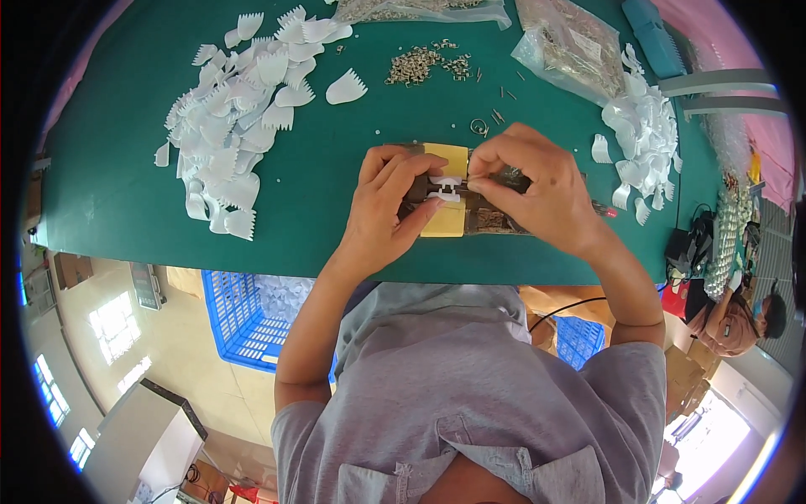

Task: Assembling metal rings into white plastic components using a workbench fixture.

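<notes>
A small white plastic clip [448, 196], its parts close together with a dark bit between them, lies in a dark holder over a yellow pad [443, 223]. My left hand [382, 210] closes on it, index finger on its far side and thumb on its near side. Just to the right, my right hand [541, 185] is closed in a pinch of thumb and forefinger at the clip's right end. Whatever is between those fingertips is too small to make out. The holder's brown, worn base [495, 222] shows partly under my right hand.
A heap of white toothed clip pieces [235, 126] covers the table's left side, with another white heap [642, 134] at right. Small metal springs [411, 65] and thin pins [497, 116] lie beyond my hands. A clear bag of metal parts [571, 46] is at far right.
</notes>
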The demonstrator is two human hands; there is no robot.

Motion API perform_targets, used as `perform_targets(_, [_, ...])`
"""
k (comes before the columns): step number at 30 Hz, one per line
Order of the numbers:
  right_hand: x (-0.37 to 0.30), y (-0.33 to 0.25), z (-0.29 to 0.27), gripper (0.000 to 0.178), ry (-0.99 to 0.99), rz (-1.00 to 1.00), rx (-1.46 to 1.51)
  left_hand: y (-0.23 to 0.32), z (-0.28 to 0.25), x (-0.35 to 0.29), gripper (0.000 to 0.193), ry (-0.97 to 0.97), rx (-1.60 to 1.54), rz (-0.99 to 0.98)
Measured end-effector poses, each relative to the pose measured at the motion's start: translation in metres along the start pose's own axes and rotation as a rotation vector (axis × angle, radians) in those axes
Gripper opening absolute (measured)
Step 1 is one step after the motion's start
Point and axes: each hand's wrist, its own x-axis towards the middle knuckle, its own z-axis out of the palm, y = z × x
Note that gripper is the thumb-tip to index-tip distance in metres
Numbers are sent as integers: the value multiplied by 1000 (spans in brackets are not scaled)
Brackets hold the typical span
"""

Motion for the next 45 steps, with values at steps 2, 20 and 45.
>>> perform_targets(2, [0,-2,1,17,-16,8,-14,0,0,0,43,5,-12,-6])
perform_targets(20, [63,63,-7,9,75,131,-192,-7,2,3,31,39,78,77])
perform_targets(45, [84,87,0,8,-42,70,-275,-8,3,1,31,46,54,60])
